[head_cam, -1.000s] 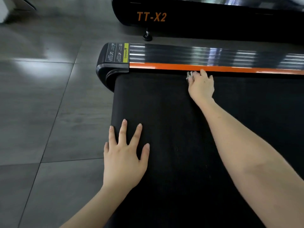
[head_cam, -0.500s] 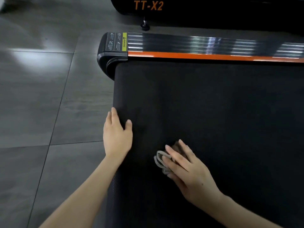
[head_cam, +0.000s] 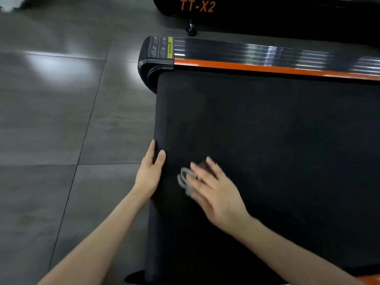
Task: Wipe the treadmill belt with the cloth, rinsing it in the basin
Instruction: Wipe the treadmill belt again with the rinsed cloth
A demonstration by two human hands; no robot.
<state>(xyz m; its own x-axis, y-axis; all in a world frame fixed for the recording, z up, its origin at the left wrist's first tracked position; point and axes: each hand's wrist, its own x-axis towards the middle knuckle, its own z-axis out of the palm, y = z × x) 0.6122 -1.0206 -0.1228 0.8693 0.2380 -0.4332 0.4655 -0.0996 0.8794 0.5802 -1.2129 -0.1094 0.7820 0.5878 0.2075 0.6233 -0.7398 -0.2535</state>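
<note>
The black treadmill belt fills the right half of the view. My right hand lies on it near its left end, fingers spread and fairly straight, pressing a small crumpled grey cloth onto the belt. The hand is motion-blurred, and only the cloth's left part shows past its fingers. My left hand rests at the belt's rounded left end, thumb on top and fingers straight along the edge, a short gap left of the cloth. No basin is in view.
An orange-striped glossy side rail with a black end cap borders the belt's far side. Behind it stands a second black machine marked TT-X2 on a small foot. Grey floor tiles lie to the left.
My right hand drew the cloth from the far orange rail back to the near left part of the belt. My left hand slid from flat on the belt to its left end.
</note>
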